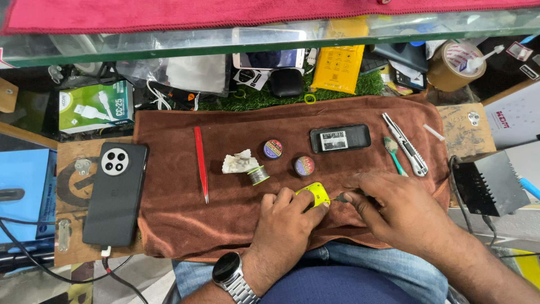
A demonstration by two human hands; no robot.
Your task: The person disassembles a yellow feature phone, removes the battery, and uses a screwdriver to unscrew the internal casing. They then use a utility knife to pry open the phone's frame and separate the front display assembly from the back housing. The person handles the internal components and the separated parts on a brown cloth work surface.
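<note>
- Left hand point(284, 217), wristwatch point(227, 268) on the wrist: fingers curling closed around a small yellow-green device point(315, 195), pinning it on the brown cloth point(180, 219) near the front edge.
- Right hand point(394, 205): fingertips pinching shut on a thin dark tool point(340, 197), tip touching the device's right side.
- Lying on the cloth behind the hands: red tweezers point(201, 163), solder spool point(258, 175), two round tins point(273, 149), black phone body point(340, 138), utility knife point(405, 144).
- Resting left of the cloth on the table point(70, 225): dark smartphone point(115, 193), face down, cable plugged in.
</note>
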